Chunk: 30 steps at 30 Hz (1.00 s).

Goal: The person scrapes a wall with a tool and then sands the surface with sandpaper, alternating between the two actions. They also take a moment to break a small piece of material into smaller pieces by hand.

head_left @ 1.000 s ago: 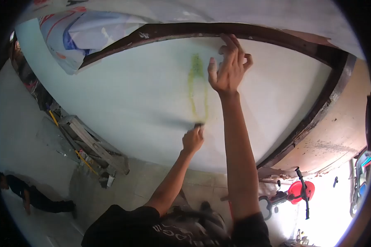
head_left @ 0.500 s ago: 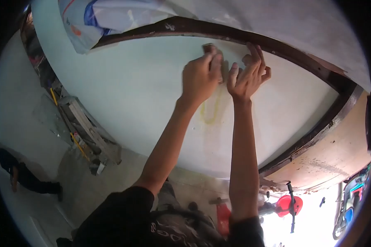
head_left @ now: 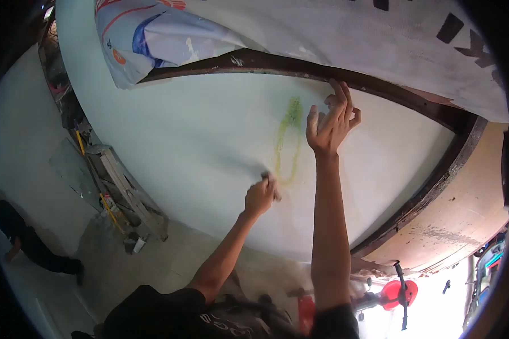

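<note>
Your left hand is clamped around a small dark pad, pressing it against the white panel at the lower end of a yellow-green loop mark, near the panel's middle. Your right hand is spread open, well apart from the left, fingertips resting on the panel just below the dark curved frame along its upper edge, just beside the mark's top. A printed sheet hangs over the frame's upper left. Beyond the panel's lower left edge stands a wooden ladder, and 1 other person is farther left on the floor.
</note>
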Motion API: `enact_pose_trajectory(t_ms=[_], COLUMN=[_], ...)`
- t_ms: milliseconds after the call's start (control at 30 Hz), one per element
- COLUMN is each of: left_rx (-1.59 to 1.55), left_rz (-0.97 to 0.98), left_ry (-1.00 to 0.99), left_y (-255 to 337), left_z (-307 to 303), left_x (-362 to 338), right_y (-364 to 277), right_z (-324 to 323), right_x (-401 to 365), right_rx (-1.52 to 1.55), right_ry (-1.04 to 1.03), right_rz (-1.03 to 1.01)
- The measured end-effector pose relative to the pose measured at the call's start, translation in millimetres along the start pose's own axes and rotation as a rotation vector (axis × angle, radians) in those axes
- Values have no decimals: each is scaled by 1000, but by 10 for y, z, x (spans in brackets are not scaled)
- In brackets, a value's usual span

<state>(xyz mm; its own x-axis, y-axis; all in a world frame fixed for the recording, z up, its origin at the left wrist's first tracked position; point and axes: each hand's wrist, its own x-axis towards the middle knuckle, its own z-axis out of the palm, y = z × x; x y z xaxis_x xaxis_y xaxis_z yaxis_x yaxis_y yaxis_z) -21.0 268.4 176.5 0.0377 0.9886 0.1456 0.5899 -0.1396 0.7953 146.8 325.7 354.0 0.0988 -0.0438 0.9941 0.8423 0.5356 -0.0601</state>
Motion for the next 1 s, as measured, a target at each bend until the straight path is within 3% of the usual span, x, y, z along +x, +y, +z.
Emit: enact_pose_trajectory(t_ms=[67,100,200,267,367,433,467,500,567,600,700,733,767,833,867,900,933,1000], left_rx=[47,-75,-47,223,176,304,297,292,668,631,615,476,532,641,681,721,534,118], left_rz=[173,318,452,800,749,674,633,582,172,-96,-341,-637,-648,-661,-755,-850,-1069,-1333], left_ry=[220,340,426,778,746,711,624,536,13,-446,-198,-438,-492,-606,-595,-584,-362,291], left_y=[478,758,1371,1447,1069,716,484,193,-659,-1099,-3326,-3285,-3662,-4254,-4330,-4354,-4307,-4178], left_z=[-361,-524,-887,-792,-300,37,190,344,670,650,925,544,350,-82,-343,-616,-711,-900], left_x=[120,169,393,644,633,423,323,212,-5,-188,-1481,-1988,-2627,-3841,-4407,-4961,-5267,-5865], right_y=[-22,-17,6,-12,-48,-4,-7,-23,-74,-106,-316,-334,-439,-649,-697,-625,-608,-639], right_z=[25,28,24,11,-1,28,10,-17,-73,-133,-554,-721,-998,-1463,-1728,-1990,-2279,-2886], right_x=[-15,-15,-20,-5,15,19,2,0,8,4,-33,-298,-561,-1361,-1828,-2537,-3175,-4298], right_rx=[-11,-25,-30,-2,-14,-11,-6,-2,-35,-48,219,398,422,431,371,349,351,274], right_ry=[1,3,-12,-12,-16,-12,-20,-30,-78,-144,-247,-139,-148,-235,-381,-570,-798,-1337], right_rz=[21,24,11,12,12,-1,-1,7,36,73,253,268,303,613,647,816,1045,1211])
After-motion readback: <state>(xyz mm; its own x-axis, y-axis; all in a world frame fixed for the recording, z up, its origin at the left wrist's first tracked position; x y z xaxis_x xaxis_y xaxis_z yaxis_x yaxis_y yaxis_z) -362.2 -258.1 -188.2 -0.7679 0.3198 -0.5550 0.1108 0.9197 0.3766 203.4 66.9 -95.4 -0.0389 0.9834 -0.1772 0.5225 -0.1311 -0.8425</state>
